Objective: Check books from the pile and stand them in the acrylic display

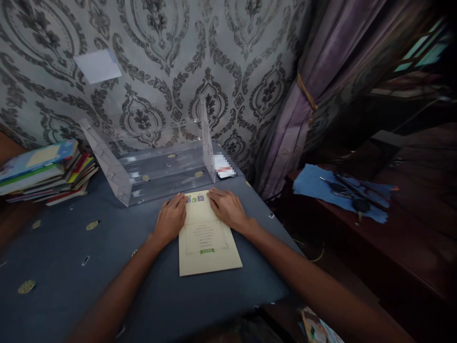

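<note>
A thin cream booklet [209, 245] with a green label lies flat on the blue cloth-covered table [71, 267], its far end close to a clear acrylic rack [150, 166]. My left hand [171, 220] rests on the booklet's far left corner, fingers together and flat. On the far right corner lies my right hand [226, 208], fingers stretched out over the top edge. Neither hand grips anything.
A stack of colourful books [44, 171] sits at the table's far left. A small card [224, 167] lies right of the rack. Patterned wallpaper and a purple curtain [314, 95] stand behind. A dark wooden side table with a blue cloth [342, 193] is at right.
</note>
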A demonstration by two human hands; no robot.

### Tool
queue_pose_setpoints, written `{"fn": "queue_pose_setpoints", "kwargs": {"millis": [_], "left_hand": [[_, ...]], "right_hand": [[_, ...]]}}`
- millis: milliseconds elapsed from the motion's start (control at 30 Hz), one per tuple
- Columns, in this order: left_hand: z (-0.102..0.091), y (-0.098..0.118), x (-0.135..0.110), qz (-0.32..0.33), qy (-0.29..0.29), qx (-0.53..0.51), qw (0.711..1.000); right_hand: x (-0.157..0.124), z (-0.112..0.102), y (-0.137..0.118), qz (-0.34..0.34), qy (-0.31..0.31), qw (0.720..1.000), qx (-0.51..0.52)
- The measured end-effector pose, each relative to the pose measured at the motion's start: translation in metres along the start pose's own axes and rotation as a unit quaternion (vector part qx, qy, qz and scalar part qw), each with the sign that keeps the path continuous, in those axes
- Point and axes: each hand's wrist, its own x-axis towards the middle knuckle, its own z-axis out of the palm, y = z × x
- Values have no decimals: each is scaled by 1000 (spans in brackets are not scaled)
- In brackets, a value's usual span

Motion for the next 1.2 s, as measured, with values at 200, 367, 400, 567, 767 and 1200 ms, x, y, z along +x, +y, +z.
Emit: {"fn": "queue_pose_setpoints", "kwargs": {"millis": [200, 367, 400, 567, 767, 1200], "left_hand": [[1, -2, 0, 2, 8, -10, 1000], [5, -6, 0, 14, 18, -22, 1000], [5, -6, 0, 19, 18, -22, 999], [6, -6, 3, 54, 9, -28, 998], [17, -14, 4, 68, 41, -64, 995], [23, -19, 0, 49, 62, -96, 992]], "right_hand": [[1, -8, 3, 82, 0, 997, -11], [3, -10, 4, 92, -10, 996, 17], [3, -11, 4, 96, -13, 995, 22], [4, -8, 11, 98, -3, 992, 73], [6, 9, 26, -4, 16, 984, 180], [8, 18, 26, 3, 119, 974, 194]]}}
